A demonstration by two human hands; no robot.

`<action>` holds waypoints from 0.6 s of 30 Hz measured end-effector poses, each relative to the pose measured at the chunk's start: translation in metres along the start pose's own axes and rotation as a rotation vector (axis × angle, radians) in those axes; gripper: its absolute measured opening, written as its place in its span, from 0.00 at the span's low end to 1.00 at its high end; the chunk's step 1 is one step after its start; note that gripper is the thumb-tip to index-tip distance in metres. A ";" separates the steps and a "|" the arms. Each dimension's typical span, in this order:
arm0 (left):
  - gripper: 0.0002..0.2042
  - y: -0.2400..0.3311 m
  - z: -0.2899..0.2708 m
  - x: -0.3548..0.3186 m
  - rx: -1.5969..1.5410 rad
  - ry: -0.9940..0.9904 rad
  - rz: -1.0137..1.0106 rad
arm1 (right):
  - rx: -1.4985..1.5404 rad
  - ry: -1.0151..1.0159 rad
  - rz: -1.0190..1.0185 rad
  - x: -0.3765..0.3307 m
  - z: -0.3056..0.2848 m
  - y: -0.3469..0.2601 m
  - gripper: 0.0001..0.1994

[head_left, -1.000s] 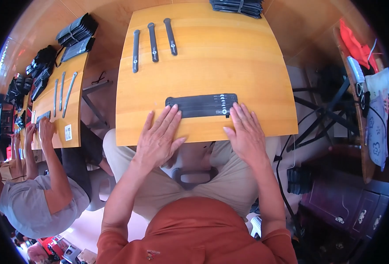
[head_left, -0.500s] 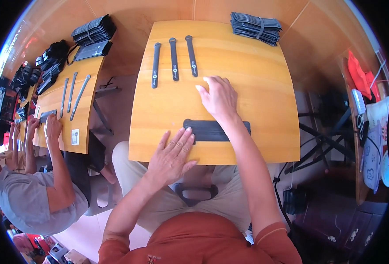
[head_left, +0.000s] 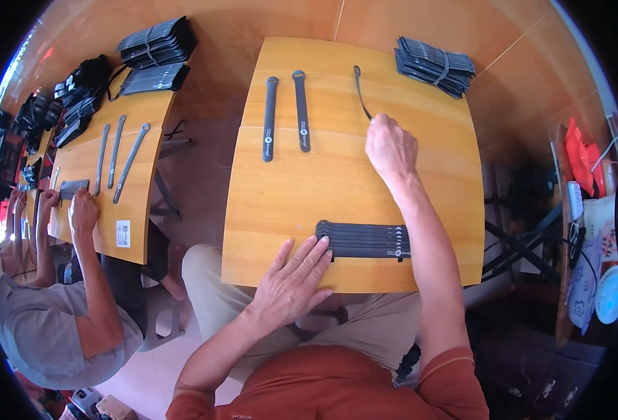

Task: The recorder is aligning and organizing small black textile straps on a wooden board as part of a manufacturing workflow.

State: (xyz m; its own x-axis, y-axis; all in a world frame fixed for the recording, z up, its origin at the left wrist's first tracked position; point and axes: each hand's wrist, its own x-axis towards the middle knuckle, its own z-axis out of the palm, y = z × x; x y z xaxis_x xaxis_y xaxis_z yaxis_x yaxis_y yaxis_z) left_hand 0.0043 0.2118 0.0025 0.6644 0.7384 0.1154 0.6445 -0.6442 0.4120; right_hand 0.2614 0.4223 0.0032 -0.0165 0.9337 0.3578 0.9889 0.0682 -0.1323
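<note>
Right hand [head_left: 391, 145] pinched thin black strap [head_left: 360, 89] at near end — left hand [head_left: 296, 271] lay flat, fingers spread, touching strap stack [head_left: 365, 239].

**A small assembly workshop with rows of benches**

This looks like a hand-assembly workroom. A wooden bench [head_left: 288, 196] carries identical black straps [head_left: 270, 119] laid side by side, with a banded bundle of straps [head_left: 433, 65] at 1 o'clock. At 9 o'clock a second bench [head_left: 137, 203] holds the same straps and stacked bundles [head_left: 156, 43], where another person [head_left: 50, 329] sits working. The floor is tiled, and a cluttered shelf [head_left: 588, 210] stands at 3 o'clock.
</note>
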 end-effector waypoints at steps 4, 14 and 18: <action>0.32 0.004 -0.006 0.000 -0.109 0.081 -0.054 | 0.157 0.172 -0.009 -0.034 -0.048 0.009 0.08; 0.24 0.059 -0.023 0.012 -1.942 0.401 -0.654 | 0.879 -0.007 -0.199 -0.206 -0.159 -0.013 0.07; 0.12 0.057 -0.008 -0.010 -1.736 0.523 -0.714 | 1.077 -0.150 -0.063 -0.240 -0.162 0.007 0.08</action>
State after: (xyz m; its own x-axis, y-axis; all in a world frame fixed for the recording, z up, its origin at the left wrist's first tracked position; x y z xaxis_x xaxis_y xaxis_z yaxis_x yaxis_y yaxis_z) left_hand 0.0315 0.1695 0.0321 0.1212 0.9207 -0.3710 -0.5301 0.3761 0.7600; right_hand 0.2959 0.1417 0.0660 -0.1531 0.9462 0.2851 0.3380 0.3213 -0.8846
